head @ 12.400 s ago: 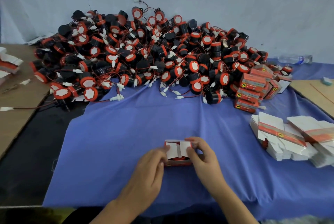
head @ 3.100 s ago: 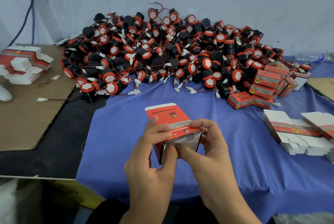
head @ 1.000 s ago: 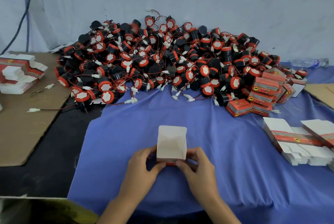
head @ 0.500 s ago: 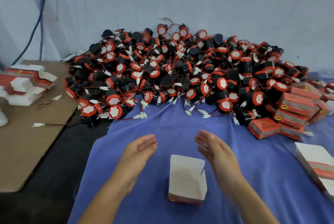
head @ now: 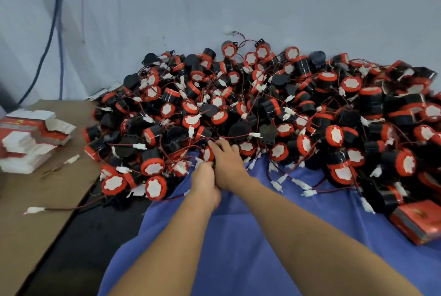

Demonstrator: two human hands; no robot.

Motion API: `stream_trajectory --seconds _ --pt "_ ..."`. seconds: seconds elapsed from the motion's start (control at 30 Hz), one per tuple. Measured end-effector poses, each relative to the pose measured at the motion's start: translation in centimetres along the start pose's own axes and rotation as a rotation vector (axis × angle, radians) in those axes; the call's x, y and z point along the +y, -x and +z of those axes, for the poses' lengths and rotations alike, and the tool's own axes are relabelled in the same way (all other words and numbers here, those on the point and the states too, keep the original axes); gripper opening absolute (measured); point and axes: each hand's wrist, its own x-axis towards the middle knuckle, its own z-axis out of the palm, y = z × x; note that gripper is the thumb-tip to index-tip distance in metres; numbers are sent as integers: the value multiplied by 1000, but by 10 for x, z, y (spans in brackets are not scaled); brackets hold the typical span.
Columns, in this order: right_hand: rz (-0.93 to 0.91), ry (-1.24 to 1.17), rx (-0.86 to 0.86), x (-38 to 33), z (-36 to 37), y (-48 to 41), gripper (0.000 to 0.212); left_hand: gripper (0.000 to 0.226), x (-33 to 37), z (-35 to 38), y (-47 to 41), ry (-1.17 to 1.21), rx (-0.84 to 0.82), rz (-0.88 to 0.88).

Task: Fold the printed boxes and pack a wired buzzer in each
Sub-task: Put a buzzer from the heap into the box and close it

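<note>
Now the wired buzzer being picked sits at the near edge of the buzzer pile, its red rim showing between the two hands. The right grip lies palm-down over it, fingers bent onto the heap. The left grip is pressed against the right one, its fingers curled under. The fingertips are hidden, so I cannot tell whether either grip has closed round the buzzer or its red wire.

Half a second ago both hands hung open above a folded box standing on the blue cloth. They have since reached forward to the pile, and that box has dropped out of view below the frame. Folding therefore looks finished for this box, and the fetch is under way. The next job is likely freeing one buzzer from the tangled leads.

Packed boxes lie at the right edge of the desk, and flat box blanks sit on the cardboard at the left.
</note>
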Motion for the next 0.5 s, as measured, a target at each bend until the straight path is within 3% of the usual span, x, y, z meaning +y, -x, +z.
stream_trajectory --seconds 0.2,0.33,0.5 --pt "-36 -93 94 0 -3 2 51 32 -7 0 -7 -7 -12 30" --pt "-135 -212 280 2 -29 41 49 48 -14 7 19 -23 99 230" --pt "-149 -567 363 -14 -71 116 49 38 -14 3 85 -256 47 547"
